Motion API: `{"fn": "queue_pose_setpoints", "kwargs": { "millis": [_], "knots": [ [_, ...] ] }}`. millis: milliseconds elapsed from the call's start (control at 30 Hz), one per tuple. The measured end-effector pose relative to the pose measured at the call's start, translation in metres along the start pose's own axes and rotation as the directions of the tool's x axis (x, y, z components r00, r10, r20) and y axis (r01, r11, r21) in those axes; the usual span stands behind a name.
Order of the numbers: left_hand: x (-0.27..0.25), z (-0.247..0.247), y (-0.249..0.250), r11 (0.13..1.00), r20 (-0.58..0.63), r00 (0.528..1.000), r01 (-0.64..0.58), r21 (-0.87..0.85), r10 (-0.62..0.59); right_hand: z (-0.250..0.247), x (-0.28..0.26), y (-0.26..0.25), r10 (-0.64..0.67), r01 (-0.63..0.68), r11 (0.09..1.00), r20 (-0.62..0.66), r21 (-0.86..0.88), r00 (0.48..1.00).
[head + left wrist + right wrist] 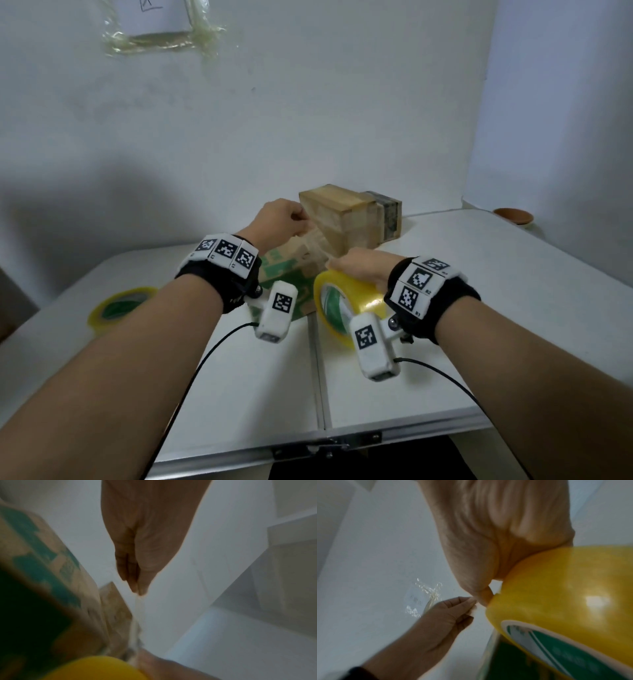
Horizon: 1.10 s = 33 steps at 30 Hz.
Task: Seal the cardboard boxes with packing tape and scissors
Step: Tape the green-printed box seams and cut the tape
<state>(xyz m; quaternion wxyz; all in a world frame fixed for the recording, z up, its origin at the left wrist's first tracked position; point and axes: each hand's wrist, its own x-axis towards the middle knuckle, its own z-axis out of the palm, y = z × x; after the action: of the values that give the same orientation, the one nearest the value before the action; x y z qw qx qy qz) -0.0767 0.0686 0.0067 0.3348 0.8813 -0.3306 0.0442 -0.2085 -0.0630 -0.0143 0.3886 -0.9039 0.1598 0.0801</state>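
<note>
Yellow tape roll [346, 305], gripped by the right hand [359, 269], sits near-right of the box [291, 270]; the left hand [281, 219] pinches the tape end [475, 610], stretched far-left.

No legible brand, word or number was found in any view.

Paper sheet [154, 15], upper left of the head view, taped to the wall: a hand-drawn mark at its top edge, cut off by the frame, unreadable.

Cardboard box [287, 274], centre of the head view: green printed blocks on its side (shapes only, no letters resolvable).

Tape roll [565, 601], right of the right wrist view: green core label with pale print, blurred beyond reading.

Wristband tags [416, 286], lower centre of the head view: black-and-white square code markers; small characters beside them, too small to read with certainty.
</note>
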Motion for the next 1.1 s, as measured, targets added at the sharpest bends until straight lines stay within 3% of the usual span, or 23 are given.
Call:
{"fn": "queue_pose_setpoints", "kwargs": {
  "millis": [100, 200, 333, 667, 800, 933, 1100],
  "knots": [
    [0.009, -0.005, -0.009, 0.998, 0.021, 0.999, 0.042, -0.055, -0.041, 0.001, 0.012, -0.001, 0.005, -0.005, 0.983, 0.000, 0.182, 1.000],
    [0.015, -0.010, -0.017, 0.992, 0.128, 0.988, 0.097, -0.086, -0.086, 0.001, 0.023, 0.000, 0.027, -0.046, 0.947, 0.064, 0.317, 0.998],
    [0.025, -0.007, -0.018, 0.998, 0.142, 0.988, 0.060, 0.028, -0.063, 0.002, 0.024, 0.002, 0.031, -0.116, 0.887, 0.194, 0.446, 0.980],
    [0.043, 0.005, -0.031, 0.972, 0.177, 0.973, 0.110, 0.207, -0.147, -0.003, 0.030, -0.010, 0.051, -0.129, 0.879, 0.180, 0.459, 0.982],
    [0.046, 0.012, -0.033, 0.932, 0.226, 0.955, 0.108, 0.347, -0.194, -0.004, 0.036, -0.012, 0.069, -0.144, 0.893, 0.187, 0.426, 0.980],
    [0.047, 0.013, -0.038, 0.922, 0.271, 0.937, 0.108, 0.371, -0.218, -0.005, 0.040, -0.011, 0.078, -0.151, 0.898, 0.187, 0.414, 0.979],
    [0.039, 0.005, -0.046, 0.816, 0.189, 0.924, 0.180, 0.550, -0.332, -0.004, 0.044, -0.007, 0.068, -0.140, 0.901, 0.183, 0.411, 0.981]
  ]
}}
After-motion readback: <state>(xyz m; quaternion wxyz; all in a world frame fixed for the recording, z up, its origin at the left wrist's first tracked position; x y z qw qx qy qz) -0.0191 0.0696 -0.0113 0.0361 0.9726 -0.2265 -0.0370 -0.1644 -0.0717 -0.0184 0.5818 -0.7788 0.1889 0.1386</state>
